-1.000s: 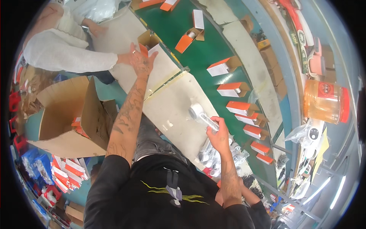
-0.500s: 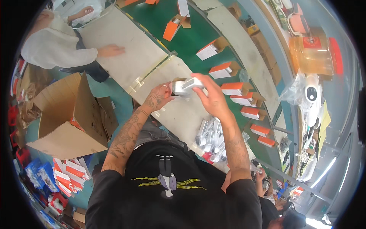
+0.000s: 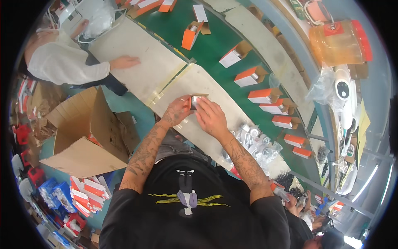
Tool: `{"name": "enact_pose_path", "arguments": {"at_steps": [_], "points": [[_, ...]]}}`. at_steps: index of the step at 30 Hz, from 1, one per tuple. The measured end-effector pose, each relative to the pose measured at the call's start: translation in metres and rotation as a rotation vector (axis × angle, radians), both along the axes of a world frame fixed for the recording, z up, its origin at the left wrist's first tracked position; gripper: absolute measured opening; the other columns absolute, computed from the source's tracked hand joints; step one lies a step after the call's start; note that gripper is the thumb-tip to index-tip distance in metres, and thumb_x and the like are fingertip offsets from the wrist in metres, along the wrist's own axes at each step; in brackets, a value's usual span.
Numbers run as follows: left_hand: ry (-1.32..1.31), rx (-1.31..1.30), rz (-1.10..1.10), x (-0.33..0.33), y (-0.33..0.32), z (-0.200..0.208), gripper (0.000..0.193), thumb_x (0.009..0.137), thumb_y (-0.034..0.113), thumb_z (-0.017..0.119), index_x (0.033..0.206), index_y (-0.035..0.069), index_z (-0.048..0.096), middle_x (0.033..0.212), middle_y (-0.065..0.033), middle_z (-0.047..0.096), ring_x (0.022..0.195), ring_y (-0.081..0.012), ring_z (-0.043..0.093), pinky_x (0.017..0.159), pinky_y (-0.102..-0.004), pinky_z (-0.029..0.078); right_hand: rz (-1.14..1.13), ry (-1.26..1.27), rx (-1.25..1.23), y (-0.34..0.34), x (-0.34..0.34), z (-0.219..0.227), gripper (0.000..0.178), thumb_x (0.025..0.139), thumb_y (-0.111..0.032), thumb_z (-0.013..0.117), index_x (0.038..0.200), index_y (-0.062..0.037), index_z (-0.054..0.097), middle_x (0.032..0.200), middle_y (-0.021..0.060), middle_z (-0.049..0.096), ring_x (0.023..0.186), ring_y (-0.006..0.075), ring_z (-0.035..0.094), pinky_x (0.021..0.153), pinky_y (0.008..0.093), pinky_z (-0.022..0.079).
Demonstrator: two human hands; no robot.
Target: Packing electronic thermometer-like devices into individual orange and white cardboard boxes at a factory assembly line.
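Observation:
In front of me, over the pale worktop, my left hand (image 3: pixel 177 111) is closed around a small orange-and-white carton (image 3: pixel 190 102). The carton's open end faces up and to the right. A white, plastic-wrapped item (image 3: pixel 196 100) shows at that opening, mostly inside. My right hand (image 3: pixel 212 118) has its fingers together and pressed against the item and the carton's edge; the fingertips partly cover it. Near my right forearm lies a pile of white wrapped pieces (image 3: pixel 253 139) in clear plastic.
Beyond the pale worktop (image 3: pixel 166 97), a green conveyor belt (image 3: pixel 226 39) carries several orange-and-white cartons (image 3: pixel 263 96). A big open cardboard box (image 3: pixel 85 145) stands at left, flattened cartons (image 3: pixel 87 194) below it. A co-worker's hand (image 3: pixel 125 62) rests on the worktop at upper left.
My right hand has brought the white item down into the carton, where before it was held above the opening. My right arm has drawn inward, and the view has shifted slightly.

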State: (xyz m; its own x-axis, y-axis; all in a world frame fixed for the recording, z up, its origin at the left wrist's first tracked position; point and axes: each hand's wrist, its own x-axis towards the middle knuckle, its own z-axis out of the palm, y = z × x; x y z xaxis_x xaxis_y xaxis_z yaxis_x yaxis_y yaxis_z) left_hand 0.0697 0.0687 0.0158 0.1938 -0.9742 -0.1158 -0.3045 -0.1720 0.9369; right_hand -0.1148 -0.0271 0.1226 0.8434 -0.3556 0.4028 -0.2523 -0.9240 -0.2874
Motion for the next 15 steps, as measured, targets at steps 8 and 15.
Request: {"name": "enact_pose_path", "arguments": {"at_steps": [8, 15], "points": [[0.042, -0.010, 0.000, 0.003, 0.000, -0.008, 0.073, 0.086, 0.023, 0.084, 0.148, 0.010, 0.049, 0.141, -0.0169, 0.058, 0.125, -0.0360, 0.061, 0.105, -0.0432, 0.055, -0.136, -0.001, 0.144, -0.011, 0.019, -0.001, 0.021, 0.089, -0.016, 0.074, 0.106, -0.0051, 0.070, 0.112, 0.0106, 0.068, 0.115, 0.0299, 0.062, 0.101, 0.0488, 0.047], [0.135, -0.078, 0.034, 0.019, -0.012, 0.022, 0.073, 0.087, 0.022, 0.083, 0.150, 0.010, 0.047, 0.144, -0.0144, 0.055, 0.126, -0.0344, 0.061, 0.107, -0.0408, 0.055, -0.199, 0.148, 0.435, -0.100, 0.044, 0.006, 0.018, 0.093, -0.012, 0.067, 0.109, -0.0031, 0.065, 0.096, 0.0221, 0.068, 0.092, 0.0446, 0.066, 0.081, 0.0484, 0.054]]}}
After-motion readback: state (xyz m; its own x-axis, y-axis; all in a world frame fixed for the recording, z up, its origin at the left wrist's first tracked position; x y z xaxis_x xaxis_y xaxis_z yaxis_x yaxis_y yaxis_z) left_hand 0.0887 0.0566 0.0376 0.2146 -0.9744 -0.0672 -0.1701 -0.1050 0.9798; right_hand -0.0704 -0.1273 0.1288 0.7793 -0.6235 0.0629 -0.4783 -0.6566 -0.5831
